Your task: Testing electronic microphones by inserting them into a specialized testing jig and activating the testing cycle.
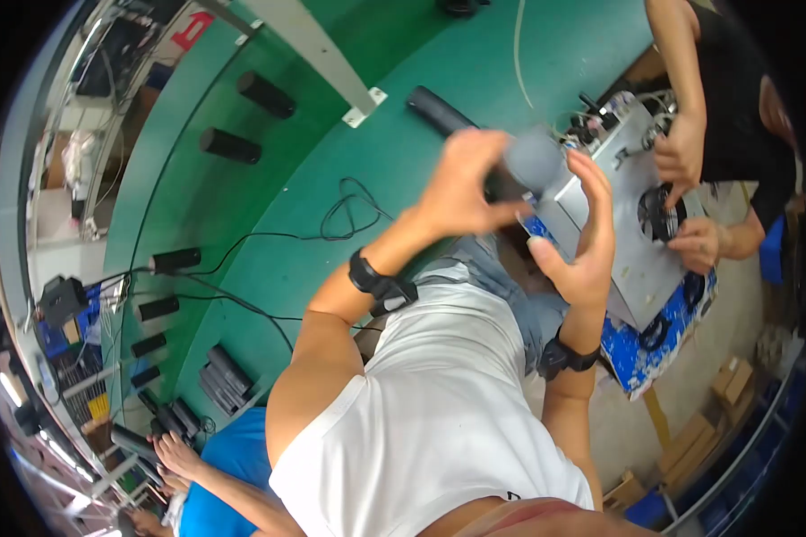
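My left hand (pixel 466 183) is closed around a black cylinder with a broad grey round end (pixel 534 165), held above the edge of the green work surface. My right hand (pixel 587 251) is beside that round end, thumb and fingers spread and curved toward it. Whether its fingertips touch the cylinder I cannot tell. Both wrists wear black straps. Just beyond my left hand, a dark tube (pixel 439 111) lies on the green surface (pixel 331 166).
A co-worker's hands (pixel 690 206) work on a grey metal box (pixel 631 259) at right, on a blue worn stand (pixel 625 362). Thin black cables (pixel 269 234) cross the green surface. Black cylinders (pixel 231 145) stand at left. At lower left, a person in blue (pixel 233 465) handles a black tube.
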Tool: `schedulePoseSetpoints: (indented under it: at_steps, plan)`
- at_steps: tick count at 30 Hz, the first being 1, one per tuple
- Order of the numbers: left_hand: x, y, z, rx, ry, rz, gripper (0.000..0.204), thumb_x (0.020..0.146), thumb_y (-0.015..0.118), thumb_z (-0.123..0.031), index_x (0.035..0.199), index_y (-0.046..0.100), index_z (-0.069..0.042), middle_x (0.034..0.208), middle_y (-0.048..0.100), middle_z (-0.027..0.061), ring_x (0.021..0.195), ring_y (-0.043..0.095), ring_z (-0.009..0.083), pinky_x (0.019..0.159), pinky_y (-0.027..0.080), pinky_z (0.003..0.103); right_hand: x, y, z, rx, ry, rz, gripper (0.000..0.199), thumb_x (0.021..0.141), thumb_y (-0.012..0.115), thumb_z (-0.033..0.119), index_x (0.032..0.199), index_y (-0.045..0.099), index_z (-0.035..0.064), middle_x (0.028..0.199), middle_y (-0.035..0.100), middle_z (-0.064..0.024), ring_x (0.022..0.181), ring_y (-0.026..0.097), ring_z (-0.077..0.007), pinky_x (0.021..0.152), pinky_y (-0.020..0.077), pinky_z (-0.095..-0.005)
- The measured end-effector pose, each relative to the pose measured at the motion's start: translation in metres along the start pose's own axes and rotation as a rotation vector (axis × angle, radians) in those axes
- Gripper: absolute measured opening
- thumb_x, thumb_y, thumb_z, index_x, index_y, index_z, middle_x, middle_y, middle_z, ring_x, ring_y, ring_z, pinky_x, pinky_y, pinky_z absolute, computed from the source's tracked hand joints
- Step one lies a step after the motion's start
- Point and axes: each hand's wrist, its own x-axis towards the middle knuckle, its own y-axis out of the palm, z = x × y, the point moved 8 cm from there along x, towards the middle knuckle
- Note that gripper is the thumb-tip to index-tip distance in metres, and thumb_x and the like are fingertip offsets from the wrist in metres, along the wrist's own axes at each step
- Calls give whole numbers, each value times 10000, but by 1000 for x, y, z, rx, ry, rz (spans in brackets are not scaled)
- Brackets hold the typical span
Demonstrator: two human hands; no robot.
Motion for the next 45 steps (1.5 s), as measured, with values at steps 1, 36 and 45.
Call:
schedulePoseSetpoints:
  at_steps: [1,36,45]
  plan:
    - [2,-20,34,-68,-137,-38,661,545,829,-279,1094,568,-19,1050,631,168,1008,605,304,860,448,421,-12,-2,-16,7,130,-15,692,722,729,340,1252,475,-25,1307,484,-148,1255,432,-258,1041,318,-386]
    - [-33,-263,300,967,-709,-346,621,761,708,-434,1309,483,-250,1271,486,142,1015,576,391,827,487,471,-196,-29,-153,123,768,-169,282,892,605,63,1157,531,1,1014,643,-80,916,602,-121,800,457,-221]
    - [-42,-218,115,886,-218,-374,253,840,633,-218,1073,685,-134,1078,606,114,897,592,297,808,479,397,-208,-21,-130,336,771,-191,270,891,582,43,1152,543,-13,1007,646,-92,953,601,-155,882,450,-278]
